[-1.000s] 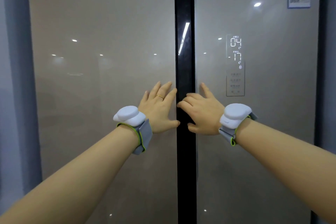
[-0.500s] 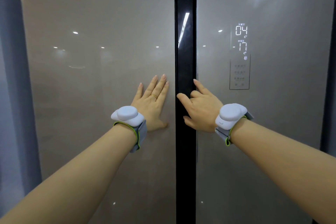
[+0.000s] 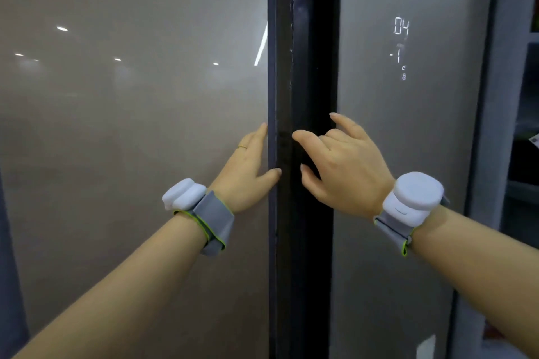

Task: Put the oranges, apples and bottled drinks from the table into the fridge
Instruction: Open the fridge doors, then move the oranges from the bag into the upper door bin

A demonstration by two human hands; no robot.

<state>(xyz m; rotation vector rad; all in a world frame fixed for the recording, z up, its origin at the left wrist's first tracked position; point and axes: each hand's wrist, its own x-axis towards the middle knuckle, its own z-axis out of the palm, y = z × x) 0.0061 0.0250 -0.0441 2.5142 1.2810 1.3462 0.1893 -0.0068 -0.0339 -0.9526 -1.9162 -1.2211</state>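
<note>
At the dark central gap [image 3: 303, 67] between the two doors of the fridge [image 3: 131, 154], we see both hands at mid-height. The left hand [image 3: 248, 172] lies at the right edge of the left door [image 3: 145, 213], thumb at the edge and the fingers curled round it out of view — it holds the door edge. A ring [image 3: 241, 147] shows on one finger. The right hand [image 3: 341, 166] is beside the left edge of the right door [image 3: 393, 271], with loosely spread, half-curled fingers reaching into the gap; we cannot tell whether it grips anything. Each wrist carries a white device on a grey strap [image 3: 214, 221]. A lit display [image 3: 401, 26] on the right door reads 04. The oranges, apples and bottled drinks are out of view.
</note>
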